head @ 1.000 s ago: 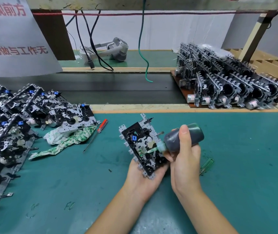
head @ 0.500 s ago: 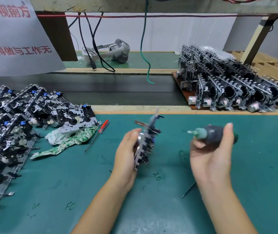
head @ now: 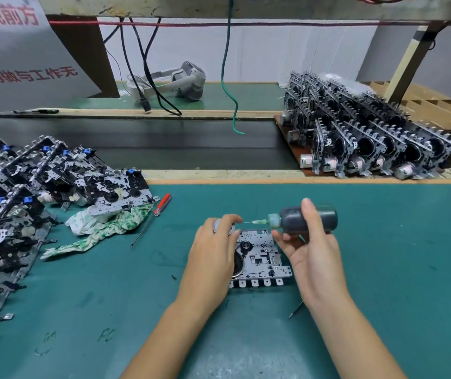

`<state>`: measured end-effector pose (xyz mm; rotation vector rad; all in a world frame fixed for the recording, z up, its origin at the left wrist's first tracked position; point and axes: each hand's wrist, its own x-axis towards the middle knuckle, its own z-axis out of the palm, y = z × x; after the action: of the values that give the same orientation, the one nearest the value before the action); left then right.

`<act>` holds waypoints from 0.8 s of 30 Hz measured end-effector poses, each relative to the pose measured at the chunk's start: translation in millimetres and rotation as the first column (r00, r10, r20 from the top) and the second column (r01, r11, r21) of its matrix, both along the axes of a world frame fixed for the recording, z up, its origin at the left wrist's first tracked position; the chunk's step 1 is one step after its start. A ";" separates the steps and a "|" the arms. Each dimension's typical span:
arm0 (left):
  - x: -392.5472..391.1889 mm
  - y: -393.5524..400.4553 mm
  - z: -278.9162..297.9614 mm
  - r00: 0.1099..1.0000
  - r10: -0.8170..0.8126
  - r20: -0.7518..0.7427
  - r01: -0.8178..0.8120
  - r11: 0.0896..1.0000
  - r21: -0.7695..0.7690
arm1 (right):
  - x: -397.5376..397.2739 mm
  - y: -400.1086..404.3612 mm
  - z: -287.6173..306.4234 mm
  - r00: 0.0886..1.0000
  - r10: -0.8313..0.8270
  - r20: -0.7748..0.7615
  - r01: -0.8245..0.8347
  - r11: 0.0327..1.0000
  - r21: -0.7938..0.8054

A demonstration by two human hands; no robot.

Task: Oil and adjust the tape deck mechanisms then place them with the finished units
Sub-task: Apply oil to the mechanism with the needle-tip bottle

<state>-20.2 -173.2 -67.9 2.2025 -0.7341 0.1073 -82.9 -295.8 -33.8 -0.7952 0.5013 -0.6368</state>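
The tape deck mechanism [head: 260, 258] lies flat on the green tabletop [head: 383, 269], metal plate side up, between the two hands. The left hand [head: 213, 253] rests over its left edge, fingers curled around the round motor at the far left corner. The right hand [head: 309, 250] grips a dark oil bottle [head: 305, 218] sideways just above the mechanism's far edge, thumb on top, its green needle tip pointing left toward the left fingertips. A thin tool [head: 295, 309] pokes out from under the right wrist. To the left lie a red-handled screwdriver [head: 153, 217], a green-and-white rag [head: 104, 228] and a heap of mechanisms [head: 27, 187]. Far right, rows of upright units [head: 369, 138] stand on a brown board beyond the tabletop's edge.
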 end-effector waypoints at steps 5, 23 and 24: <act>0.1 1.0 3.9 1.000 0.020 -0.019 -0.021 0.997 -0.073 | 2.2 4.7 -3.4 1.000 0.004 -0.022 -0.005 0.999 -0.045; 13.5 8.4 43.3 0.924 -0.222 -0.312 -0.079 0.687 -0.722 | -2.2 -6.8 8.2 0.994 0.048 -0.099 -0.104 0.114 -0.988; 18.4 11.5 41.2 0.931 -0.201 -0.306 -0.089 0.688 -0.720 | -2.4 -11.3 10.9 0.988 0.056 -0.141 -0.148 0.149 -0.978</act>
<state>-1.8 -161.7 -26.6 1.3636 -0.4326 -0.0432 -85.3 -307.1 -22.9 -2.1665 -0.0296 -0.7879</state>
